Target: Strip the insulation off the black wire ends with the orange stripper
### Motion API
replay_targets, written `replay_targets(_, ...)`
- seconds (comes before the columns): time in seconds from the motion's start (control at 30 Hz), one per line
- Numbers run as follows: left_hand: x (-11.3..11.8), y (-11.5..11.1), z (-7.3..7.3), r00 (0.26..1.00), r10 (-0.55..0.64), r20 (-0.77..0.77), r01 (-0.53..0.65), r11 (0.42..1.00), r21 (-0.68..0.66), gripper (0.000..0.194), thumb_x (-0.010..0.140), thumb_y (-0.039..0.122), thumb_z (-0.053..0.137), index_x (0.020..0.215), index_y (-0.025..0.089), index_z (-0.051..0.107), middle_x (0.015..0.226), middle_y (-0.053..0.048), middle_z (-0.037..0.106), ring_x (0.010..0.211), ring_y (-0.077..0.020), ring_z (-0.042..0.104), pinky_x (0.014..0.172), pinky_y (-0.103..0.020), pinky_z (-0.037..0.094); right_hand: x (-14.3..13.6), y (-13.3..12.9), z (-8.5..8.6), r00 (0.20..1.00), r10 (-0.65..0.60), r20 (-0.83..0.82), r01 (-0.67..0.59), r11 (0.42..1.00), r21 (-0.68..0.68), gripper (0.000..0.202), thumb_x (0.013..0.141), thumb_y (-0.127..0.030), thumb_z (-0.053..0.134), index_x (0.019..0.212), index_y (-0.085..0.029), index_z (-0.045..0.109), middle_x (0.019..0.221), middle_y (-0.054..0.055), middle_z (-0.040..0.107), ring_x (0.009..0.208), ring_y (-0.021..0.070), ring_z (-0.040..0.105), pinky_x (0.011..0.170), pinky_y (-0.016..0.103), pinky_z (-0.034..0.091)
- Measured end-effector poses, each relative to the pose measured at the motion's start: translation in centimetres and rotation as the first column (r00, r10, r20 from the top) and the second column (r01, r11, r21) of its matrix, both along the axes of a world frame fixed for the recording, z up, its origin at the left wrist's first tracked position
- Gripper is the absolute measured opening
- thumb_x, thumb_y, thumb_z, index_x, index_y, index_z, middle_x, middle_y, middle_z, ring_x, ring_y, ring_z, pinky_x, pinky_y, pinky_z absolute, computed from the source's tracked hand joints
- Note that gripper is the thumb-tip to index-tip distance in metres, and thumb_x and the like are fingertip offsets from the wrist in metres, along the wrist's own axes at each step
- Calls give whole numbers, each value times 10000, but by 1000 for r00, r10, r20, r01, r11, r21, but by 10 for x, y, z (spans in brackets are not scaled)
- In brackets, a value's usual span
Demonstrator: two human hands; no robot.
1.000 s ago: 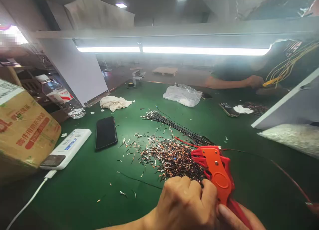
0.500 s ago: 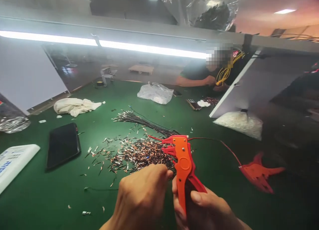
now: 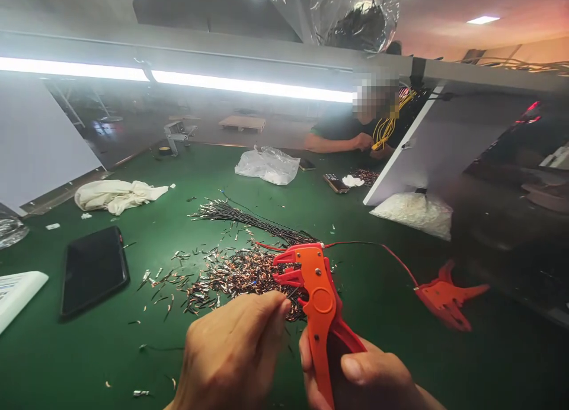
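My right hand (image 3: pixel 373 371) is wrapped round an orange and red wire stripper (image 3: pixel 320 300), held upright with its jaws toward the left. The stripper's two red jaws stand apart. Close beside them is my left hand (image 3: pixel 235 345), thumb and forefinger pinched together below the jaws. What that pinch holds is hidden. A thin dark wire (image 3: pixel 164 347) with a small end piece lies at the left and disappears behind my left hand. Beyond the hands lie a heap of cut wire bits (image 3: pixel 231 274) and a bundle of black wires (image 3: pixel 249 217) with metal ends.
A second orange-red tool (image 3: pixel 448 295) lies at the right, with a red wire (image 3: pixel 400 260) leading to it. At the left are a black phone (image 3: pixel 95 272) and a cream cloth (image 3: pixel 118 195). Clear plastic bags (image 3: pixel 267 165) and a person (image 3: pixel 338 131) with yellow cables (image 3: pixel 384 130) are farther back.
The view has turned slightly right, so the table's things sit farther left. My left hand stays pinched near the stripper, which my right hand still grips. The stripper's jaws look little changed.
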State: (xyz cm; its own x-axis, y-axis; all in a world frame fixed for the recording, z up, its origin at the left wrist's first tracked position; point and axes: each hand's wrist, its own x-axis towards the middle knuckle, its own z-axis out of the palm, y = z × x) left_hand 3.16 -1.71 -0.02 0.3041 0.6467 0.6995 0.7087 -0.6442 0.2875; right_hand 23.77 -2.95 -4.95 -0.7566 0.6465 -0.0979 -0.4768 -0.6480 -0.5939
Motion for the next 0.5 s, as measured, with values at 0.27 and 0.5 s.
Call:
replay_targets(0.27,0,-1,1,998,-61,-9,61,998,-6,136,938,92,504,986,192,583,681,20,630,535,-108,579,490,-203,426,0,1,-9,985,-13,-174,13,1000,-3,435,800,-397,567,1060,-60,656,626,58,629,554,134,539,561,224,409)
replay_targets(0.5,0,-2,3,996,-88,6,87,994,68,246,884,-38,474,1013,138,586,760,-22,642,689,-136,522,647,-242,447,3,2,-2,987,9,-160,-10,1000,-5,488,722,-277,655,1149,-41,663,768,110,737,628,144,633,646,254,456)
